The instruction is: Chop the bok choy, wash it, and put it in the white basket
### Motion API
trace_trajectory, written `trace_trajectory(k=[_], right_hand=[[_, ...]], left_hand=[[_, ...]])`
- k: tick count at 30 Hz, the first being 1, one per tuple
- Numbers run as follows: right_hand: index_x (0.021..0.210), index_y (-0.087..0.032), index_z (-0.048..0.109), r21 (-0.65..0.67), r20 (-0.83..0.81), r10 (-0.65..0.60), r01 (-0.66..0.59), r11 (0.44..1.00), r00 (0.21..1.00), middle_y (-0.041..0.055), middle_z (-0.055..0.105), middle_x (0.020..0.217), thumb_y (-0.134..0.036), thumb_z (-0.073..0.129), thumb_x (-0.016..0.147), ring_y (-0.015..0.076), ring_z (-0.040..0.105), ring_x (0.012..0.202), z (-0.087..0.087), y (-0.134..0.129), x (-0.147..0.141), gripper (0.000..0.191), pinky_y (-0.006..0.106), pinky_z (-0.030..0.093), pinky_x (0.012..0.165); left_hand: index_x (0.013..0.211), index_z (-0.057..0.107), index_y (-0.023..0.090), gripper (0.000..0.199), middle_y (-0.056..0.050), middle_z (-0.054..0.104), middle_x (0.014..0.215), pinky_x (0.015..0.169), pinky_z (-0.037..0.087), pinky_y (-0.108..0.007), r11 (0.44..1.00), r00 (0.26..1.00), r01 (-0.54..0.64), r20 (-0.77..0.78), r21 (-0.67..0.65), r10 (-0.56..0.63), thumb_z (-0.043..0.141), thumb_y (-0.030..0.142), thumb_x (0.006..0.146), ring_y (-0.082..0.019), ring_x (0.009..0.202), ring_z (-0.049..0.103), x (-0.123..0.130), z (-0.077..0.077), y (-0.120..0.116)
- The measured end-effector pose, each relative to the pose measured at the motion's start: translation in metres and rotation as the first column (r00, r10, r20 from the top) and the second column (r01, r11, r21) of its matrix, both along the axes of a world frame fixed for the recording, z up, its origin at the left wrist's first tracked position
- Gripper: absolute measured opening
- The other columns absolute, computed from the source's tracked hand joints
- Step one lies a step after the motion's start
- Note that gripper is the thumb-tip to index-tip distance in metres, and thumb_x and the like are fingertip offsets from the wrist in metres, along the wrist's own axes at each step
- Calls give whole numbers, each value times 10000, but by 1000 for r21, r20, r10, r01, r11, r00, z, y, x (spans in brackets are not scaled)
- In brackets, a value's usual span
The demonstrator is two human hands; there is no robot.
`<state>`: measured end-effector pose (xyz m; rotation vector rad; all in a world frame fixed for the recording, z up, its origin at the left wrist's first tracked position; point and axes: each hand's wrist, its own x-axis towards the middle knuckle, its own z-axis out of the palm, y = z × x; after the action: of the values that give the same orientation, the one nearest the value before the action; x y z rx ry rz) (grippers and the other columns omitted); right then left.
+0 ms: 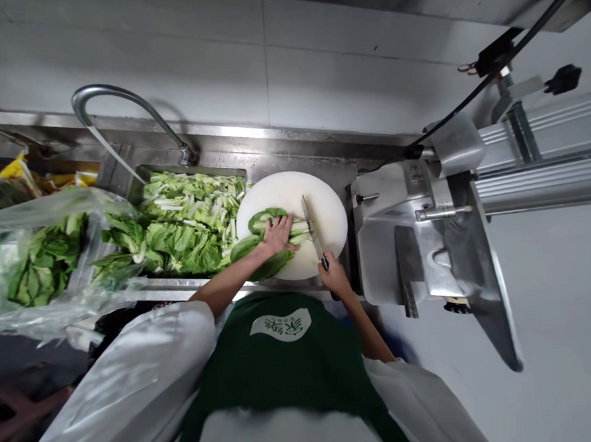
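A round white cutting board (293, 186) lies over the sink's right part. On it is a bunch of leafy greens (262, 260) with pale stalks pointing right. My left hand (277, 234) presses down on the bunch, its fingers bent over the stalks and holding them against the board. My right hand (335, 275) is closed round the black handle of a kitchen knife (312, 226). The blade points away from me, right beside the stalk ends; whether it touches them I cannot tell.
Left of the board, cut greens (189, 214) fill a sink basin under a curved faucet (127, 94). Further left, a clear plastic bag (6, 232) holds more greens. A metal slicing machine (426, 233) stands close on the right, and a black cable (496, 68) hangs above it.
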<state>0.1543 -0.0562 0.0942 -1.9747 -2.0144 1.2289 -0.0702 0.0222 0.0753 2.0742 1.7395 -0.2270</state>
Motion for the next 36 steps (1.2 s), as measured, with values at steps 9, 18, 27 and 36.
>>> trace_trajectory(k=[9,18,27,36], right_hand=[[1183,-98,605,30,433,70,-92,995,899,191,737,971,-282,287,1104,275,725,909,46,24,-12,376,305,455,794],[1186,-104,595,-6,451,155,-170,985,879,176,747,946,-291,260,1115,283,741,878,58,1,-13,390,299,458,753],[1193,-113,578,-18,414,139,-145,989,900,144,735,916,-296,260,1116,254,723,842,60,-7,-3,376,282,422,715],[1134,-125,594,-76,389,248,-238,968,887,128,719,892,-283,302,1111,242,709,848,61,4,-7,333,278,401,719]], left_hand=[[1547,377,67,1010,-251,461,1482,1186,234,-620,997,996,-72,-54,-2,72,752,579,761,-425,1340,403,-6,10,-7],[1580,353,175,928,-178,386,1596,1233,130,-624,999,999,-36,16,14,36,730,514,803,-420,1435,309,-6,3,-8],[1523,427,155,800,-182,467,1522,1212,187,-613,999,1000,-27,-9,41,27,693,496,850,-396,1352,392,-4,-2,-9],[1535,431,179,753,-169,443,1558,1232,148,-618,1000,1000,-20,10,23,20,661,485,886,-404,1383,370,-5,-8,-9]])
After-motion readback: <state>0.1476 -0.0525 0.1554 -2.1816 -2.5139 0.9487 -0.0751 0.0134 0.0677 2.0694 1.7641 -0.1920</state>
